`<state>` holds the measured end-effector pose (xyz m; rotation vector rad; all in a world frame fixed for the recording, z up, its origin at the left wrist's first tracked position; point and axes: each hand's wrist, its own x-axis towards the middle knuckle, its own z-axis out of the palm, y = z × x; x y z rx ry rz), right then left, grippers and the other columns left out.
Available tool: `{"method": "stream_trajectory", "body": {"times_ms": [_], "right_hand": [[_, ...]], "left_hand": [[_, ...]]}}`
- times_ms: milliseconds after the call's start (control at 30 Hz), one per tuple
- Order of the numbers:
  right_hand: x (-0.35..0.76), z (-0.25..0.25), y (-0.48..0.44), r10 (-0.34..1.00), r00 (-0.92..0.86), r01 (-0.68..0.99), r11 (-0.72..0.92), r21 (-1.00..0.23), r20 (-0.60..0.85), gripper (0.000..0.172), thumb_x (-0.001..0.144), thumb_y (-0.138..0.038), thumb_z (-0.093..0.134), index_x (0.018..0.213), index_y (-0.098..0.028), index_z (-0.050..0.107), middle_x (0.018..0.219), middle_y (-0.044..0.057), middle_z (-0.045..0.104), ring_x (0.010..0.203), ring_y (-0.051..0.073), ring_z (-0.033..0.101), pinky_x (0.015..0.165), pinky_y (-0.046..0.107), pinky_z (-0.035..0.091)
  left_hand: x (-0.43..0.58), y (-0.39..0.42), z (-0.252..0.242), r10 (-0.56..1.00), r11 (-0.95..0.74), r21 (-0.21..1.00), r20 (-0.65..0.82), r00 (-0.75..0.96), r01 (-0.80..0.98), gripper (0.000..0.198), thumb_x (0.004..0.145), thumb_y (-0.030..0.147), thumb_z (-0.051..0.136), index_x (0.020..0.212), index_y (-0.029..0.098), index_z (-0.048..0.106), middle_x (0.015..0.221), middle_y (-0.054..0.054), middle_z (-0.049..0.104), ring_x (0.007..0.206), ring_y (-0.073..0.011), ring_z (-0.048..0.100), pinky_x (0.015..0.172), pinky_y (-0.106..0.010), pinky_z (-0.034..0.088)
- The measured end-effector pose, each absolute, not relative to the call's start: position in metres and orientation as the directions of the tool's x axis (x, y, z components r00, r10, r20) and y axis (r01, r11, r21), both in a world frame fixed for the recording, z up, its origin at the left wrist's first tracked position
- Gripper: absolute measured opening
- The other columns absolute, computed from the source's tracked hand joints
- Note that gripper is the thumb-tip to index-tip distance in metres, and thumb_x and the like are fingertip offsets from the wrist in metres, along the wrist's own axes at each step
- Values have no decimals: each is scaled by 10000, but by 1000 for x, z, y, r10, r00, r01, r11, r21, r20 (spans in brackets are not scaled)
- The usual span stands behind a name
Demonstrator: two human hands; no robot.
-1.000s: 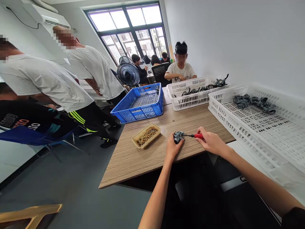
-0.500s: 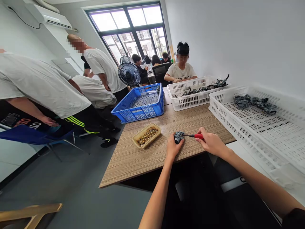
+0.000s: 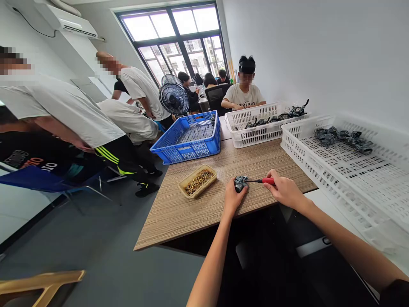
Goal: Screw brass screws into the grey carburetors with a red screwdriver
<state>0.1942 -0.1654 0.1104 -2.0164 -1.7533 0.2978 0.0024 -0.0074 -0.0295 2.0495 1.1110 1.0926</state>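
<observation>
My left hand (image 3: 233, 199) is closed around a small grey metal part (image 3: 239, 182) that rests on the wooden table (image 3: 204, 209). My right hand (image 3: 285, 191) grips a red-handled screwdriver (image 3: 262, 181), whose thin shaft runs left into the part. A shallow tan tray of brass screws (image 3: 198, 181) lies just left of my left hand.
A blue crate (image 3: 188, 138) stands behind the screw tray. Two white crates (image 3: 260, 123) (image 3: 348, 162) with dark metal parts sit at the back and right. A person sits behind the far crate; others stand and bend at the left, near a fan (image 3: 173, 99).
My hands stay on the part and screwdriver with barely any shift. The people standing at the left have moved and bent further down.
</observation>
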Motion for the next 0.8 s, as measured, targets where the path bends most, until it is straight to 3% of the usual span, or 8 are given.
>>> {"method": "stream_trajectory", "body": {"times_ms": [267, 500, 800], "right_hand": [[211, 103, -158, 950, 238, 851, -105, -514, 201, 348, 1040, -422, 492, 1317, -240, 596, 800, 28, 725, 766, 252, 694, 658, 297, 379], [227, 90, -150, 926, 248, 753, 2, -658, 286, 360, 977, -506, 548, 1146, -222, 690, 767, 17, 721, 608, 194, 605, 626, 305, 442], [235, 87, -147, 874, 292, 713, 71, -698, 387, 405, 949, -524, 591, 1145, -208, 751, 1045, 88, 808, 803, 238, 724, 701, 330, 547]], "left_hand": [[4, -8, -27, 842, -532, 739, 407, 354, 414, 474, 846, 395, 752, 1257, 228, 584, 1184, -116, 705, 1138, -311, 667, 1034, -479, 515], [4, -11, -26, 837, -541, 721, 415, 356, 432, 488, 852, 364, 748, 1283, 211, 579, 1204, -123, 705, 1155, -306, 666, 1047, -484, 514], [8, -11, -22, 852, -516, 743, 394, 345, 426, 468, 842, 311, 760, 1264, 200, 589, 1171, -106, 719, 1143, -291, 678, 1017, -462, 531]]}}
